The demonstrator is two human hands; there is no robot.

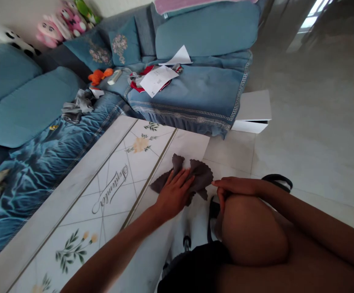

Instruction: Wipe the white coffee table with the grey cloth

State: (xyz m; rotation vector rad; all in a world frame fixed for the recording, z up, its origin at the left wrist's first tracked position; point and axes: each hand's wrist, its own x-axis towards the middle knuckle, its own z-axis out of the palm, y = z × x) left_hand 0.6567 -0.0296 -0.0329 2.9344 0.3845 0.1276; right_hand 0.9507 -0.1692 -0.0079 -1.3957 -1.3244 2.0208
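A crumpled dark grey cloth (202, 176) with a wavy edge lies on a white floral table top (64, 191) near its far corner. My left hand (174, 194) rests flat on the cloth, its fingers slightly apart. My right hand (230, 186) reaches in from the right, and its fingertips meet the cloth's right edge. Its thumb points down beside my bare knee (253, 230). Neither hand visibly grips the cloth.
A blue sofa (192, 85) runs along the table's far side, holding white papers (157, 80), a crumpled grey garment (77, 106), an orange toy (99, 76) and pink plush toys (61, 27). A white box (253, 112) stands on the tiled floor (317, 122) to the right.
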